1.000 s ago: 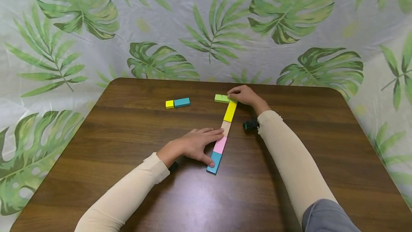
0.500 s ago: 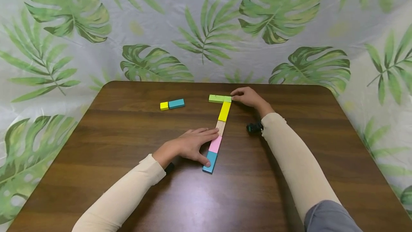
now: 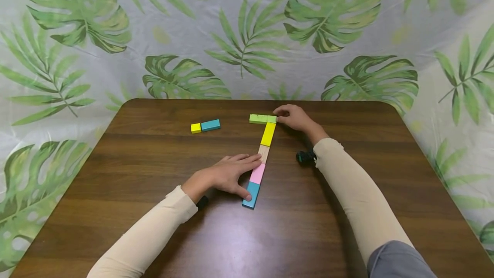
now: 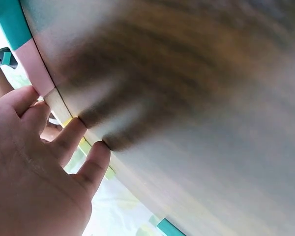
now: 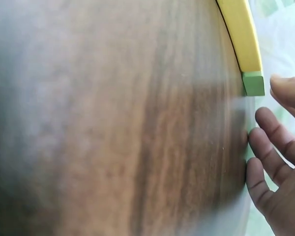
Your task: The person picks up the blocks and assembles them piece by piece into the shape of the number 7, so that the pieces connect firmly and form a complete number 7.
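Observation:
A row of flat wooden blocks runs up the table: blue [image 3: 252, 188], pink [image 3: 257, 173], plain wood [image 3: 264, 151] and yellow [image 3: 268, 134]. At its far end, a green block [image 3: 258, 118] and a small green cube [image 3: 272, 119] lie crosswise. My left hand [image 3: 229, 175] spreads over the row's left side, thumb on the blue block, fingers reaching the pink and plain ones. In the left wrist view, its fingertips rest on the table along the row. My right hand [image 3: 295, 118] is beside the green cube's right end, fingers loosely bent, with nothing held. The right wrist view shows its thumb near the cube.
Back left of the row, a small yellow cube [image 3: 196, 128] and a blue block [image 3: 210, 125] lie end to end. The brown wooden table [image 3: 154, 162] ends at a leaf-print cloth [image 3: 185, 25] hanging behind. A dark wrist camera [image 3: 305, 158] sits under the right wrist.
My right hand has moved off the green pieces to their right side, uncovering the small green cube. The left hand keeps its place on the row. The head view has shifted slightly.

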Action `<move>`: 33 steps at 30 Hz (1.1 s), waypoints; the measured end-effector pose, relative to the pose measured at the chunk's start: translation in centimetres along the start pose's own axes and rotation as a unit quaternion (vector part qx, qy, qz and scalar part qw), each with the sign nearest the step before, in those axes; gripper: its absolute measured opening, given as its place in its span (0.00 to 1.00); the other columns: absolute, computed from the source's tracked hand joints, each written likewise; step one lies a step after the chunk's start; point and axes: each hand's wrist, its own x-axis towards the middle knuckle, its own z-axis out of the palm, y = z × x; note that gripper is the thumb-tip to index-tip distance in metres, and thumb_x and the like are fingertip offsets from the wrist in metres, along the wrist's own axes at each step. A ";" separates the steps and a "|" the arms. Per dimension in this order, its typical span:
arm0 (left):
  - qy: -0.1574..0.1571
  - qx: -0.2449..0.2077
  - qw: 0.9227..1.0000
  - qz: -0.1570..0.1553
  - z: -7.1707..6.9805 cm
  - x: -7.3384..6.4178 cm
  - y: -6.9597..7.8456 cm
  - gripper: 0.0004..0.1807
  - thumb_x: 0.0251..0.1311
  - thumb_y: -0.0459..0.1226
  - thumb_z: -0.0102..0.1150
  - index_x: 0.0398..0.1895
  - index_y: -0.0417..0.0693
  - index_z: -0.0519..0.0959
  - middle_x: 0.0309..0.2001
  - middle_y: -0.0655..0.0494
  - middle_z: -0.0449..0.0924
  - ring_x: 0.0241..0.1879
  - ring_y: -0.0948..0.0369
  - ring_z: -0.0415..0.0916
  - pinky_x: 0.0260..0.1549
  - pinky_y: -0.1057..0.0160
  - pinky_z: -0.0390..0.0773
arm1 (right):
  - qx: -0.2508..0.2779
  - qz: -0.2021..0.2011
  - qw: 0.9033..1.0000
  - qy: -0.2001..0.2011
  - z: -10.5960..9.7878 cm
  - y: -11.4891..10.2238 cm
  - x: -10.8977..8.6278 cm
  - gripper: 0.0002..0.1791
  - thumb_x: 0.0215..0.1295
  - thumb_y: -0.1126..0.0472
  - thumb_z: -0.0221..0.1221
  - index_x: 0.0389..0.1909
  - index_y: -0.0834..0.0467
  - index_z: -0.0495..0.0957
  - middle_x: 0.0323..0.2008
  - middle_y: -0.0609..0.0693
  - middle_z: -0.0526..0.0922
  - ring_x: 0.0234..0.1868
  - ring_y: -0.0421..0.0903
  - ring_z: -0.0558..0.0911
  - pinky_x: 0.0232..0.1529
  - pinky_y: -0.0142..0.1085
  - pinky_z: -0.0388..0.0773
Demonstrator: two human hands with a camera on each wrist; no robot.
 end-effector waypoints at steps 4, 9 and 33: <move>-0.003 -0.002 1.000 0.001 0.0 0.0 0.0 0.53 0.44 0.65 0.58 0.72 0.66 0.43 0.73 0.70 0.34 0.73 0.54 0.39 0.66 0.44 0.47 | -0.008 -0.010 1.000 0.005 0.1 -0.3 -0.2 0.18 0.64 0.55 0.55 0.54 0.53 0.74 0.51 0.54 0.75 0.49 0.51 0.73 0.51 0.47 0.70; -0.005 -0.001 1.000 0.006 -0.1 0.0 0.0 0.53 0.45 0.66 0.57 0.72 0.65 0.42 0.74 0.70 0.33 0.73 0.54 0.38 0.66 0.44 0.47 | -0.030 -0.028 0.999 0.012 0.1 -0.6 -0.7 0.17 0.63 0.57 0.56 0.53 0.54 0.75 0.50 0.55 0.73 0.47 0.52 0.72 0.49 0.47 0.70; 0.047 -0.077 0.996 -0.017 -2.5 -1.0 -2.4 0.48 0.56 0.57 0.54 0.73 0.60 0.37 0.73 0.70 0.25 0.72 0.59 0.45 0.66 0.50 0.57 | -0.201 -0.138 0.970 0.009 1.1 -3.1 -1.7 0.18 0.59 0.52 0.59 0.50 0.51 0.78 0.55 0.50 0.74 0.57 0.54 0.66 0.55 0.54 0.63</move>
